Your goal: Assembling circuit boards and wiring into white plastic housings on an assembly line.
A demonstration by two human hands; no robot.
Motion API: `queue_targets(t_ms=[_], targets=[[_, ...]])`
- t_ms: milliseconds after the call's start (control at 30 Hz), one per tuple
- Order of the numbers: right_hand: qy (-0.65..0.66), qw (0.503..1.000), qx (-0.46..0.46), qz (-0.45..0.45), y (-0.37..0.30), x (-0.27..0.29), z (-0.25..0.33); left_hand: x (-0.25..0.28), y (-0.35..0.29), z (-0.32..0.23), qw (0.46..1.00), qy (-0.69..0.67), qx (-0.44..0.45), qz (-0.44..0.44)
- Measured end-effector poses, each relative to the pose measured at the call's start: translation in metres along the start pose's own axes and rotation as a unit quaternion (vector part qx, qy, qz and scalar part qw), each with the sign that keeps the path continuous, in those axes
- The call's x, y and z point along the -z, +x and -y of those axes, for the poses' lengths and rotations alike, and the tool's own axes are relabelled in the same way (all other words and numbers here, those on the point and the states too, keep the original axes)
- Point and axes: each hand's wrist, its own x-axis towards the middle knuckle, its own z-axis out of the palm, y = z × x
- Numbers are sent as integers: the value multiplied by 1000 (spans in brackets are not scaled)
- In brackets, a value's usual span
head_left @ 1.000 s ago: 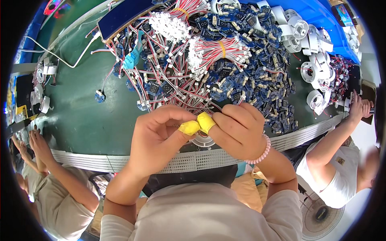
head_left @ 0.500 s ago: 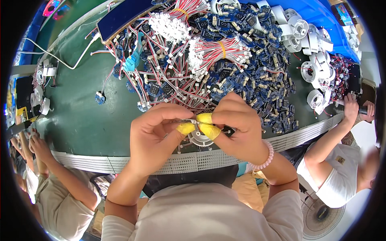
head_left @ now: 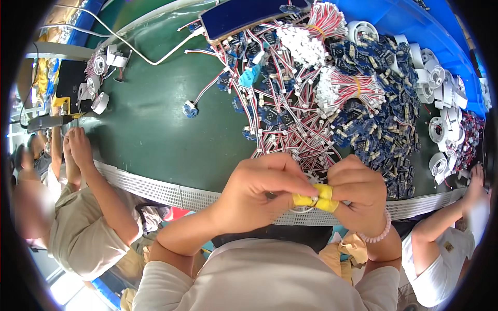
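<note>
My left hand (head_left: pixel 262 192) and my right hand (head_left: pixel 359 194) meet at the table's near edge, their fingertips pressed together. Yellow wraps (head_left: pixel 326 197) cover the tips of my left thumb and of my right thumb and forefinger. Pinched between them is a small white connector (head_left: pixel 314 199), mostly hidden by the fingers. Just under the hands a round white plastic housing (head_left: pixel 302 209) shows in part. Beyond them lie a heap of red, black and white cables (head_left: pixel 295 140) with white plugs and a pile of small blue circuit boards (head_left: pixel 371 135).
A dark blue-screened phone (head_left: pixel 249 20) with a white cord (head_left: pixel 155 63) lies at the back. White ring housings (head_left: pixel 440 129) sit at the right by a blue bin (head_left: pixel 384 18). White mesh edging (head_left: pixel 155 185) lines the table front. Co-workers' hands (head_left: pixel 78 147) are at left and right.
The view has swung left, so the table's contents sit further right in it. My hands have come closer together and lower over the white housing, still pinching the small part.
</note>
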Motion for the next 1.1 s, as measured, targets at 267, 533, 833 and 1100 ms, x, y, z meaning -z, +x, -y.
queue_targets(t_ms=[267,533,833,1100], targets=[[-53,997,-4,-56,5,7,14,39,-38,-20,973,183,-87,-115],[-364,779,-58,-507,-52,134,-40,234,-97,16,811,402,-26,-424],[-662,617,-99,-414,-10,251,-76,109,-17,39,750,601,-25,-277],[-541,773,-145,-299,-2,272,-59,95,-29,33,907,240,-37,-345]])
